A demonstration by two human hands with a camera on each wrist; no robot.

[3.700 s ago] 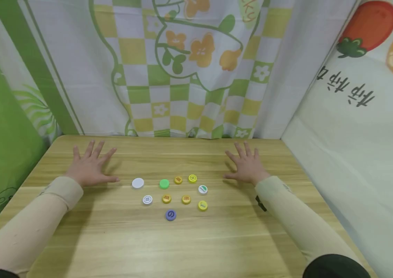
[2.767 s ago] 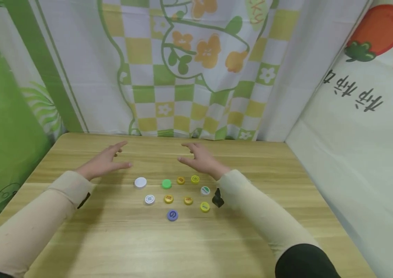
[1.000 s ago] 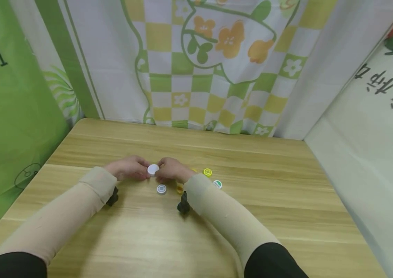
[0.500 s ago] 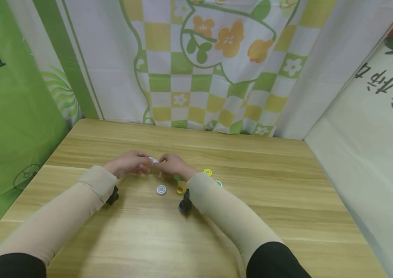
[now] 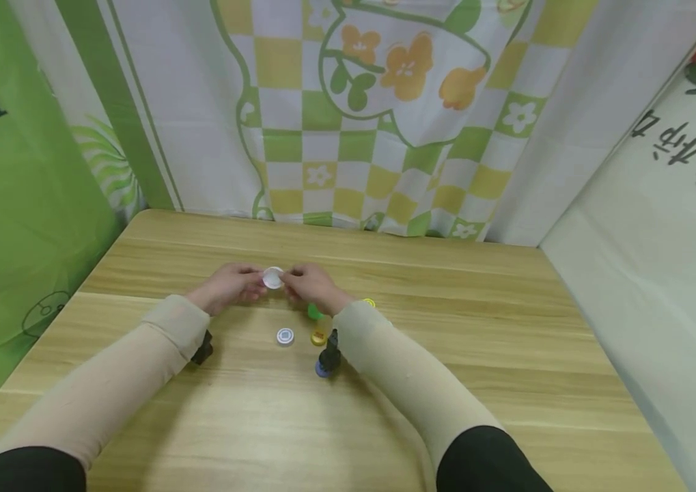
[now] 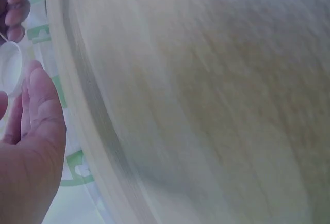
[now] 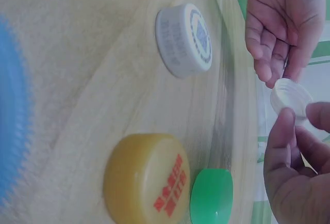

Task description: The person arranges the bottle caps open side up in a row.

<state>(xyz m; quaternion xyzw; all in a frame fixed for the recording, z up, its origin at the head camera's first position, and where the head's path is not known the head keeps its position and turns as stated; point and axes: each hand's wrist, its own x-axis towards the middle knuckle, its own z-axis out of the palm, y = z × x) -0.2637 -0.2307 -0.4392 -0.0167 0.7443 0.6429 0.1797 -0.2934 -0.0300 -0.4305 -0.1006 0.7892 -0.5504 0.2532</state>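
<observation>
Above the middle of the wooden surface [image 5: 348,424], both hands meet around one white bottle cap [image 5: 272,278], which is lifted clear of the wood. A second ago this cap faced the camera with its flat top; half a second ago it was tipped edge-on; now its hollow underside shows, so it has been turned over between the fingers.

Going left to right: the left hand [image 5: 232,287] pinches the cap's left edge with its fingertips, the other fingers loosely curled. In the left wrist view the cap [image 6: 10,68] appears as a pale open cup by the thumb. The right hand [image 5: 311,287] pinches the opposite edge in the same light grip; the right wrist view shows its thumb and forefinger closed on the rim of the cap [image 7: 291,99], hollow side open.

Below the hands, the other caps lie where they were on the surface: a white cap with a blue emblem [image 5: 285,336], then a yellow cap with red print [image 5: 319,337], a green cap [image 5: 314,312] just behind it, a blue cap [image 5: 321,370] partly hidden by the right sleeve, and a yellow-green cap [image 5: 369,302] peeking past the right wrist.

The flip looks complete, judging from the upturned hollow; the cap is held in the air and not yet set down.
</observation>
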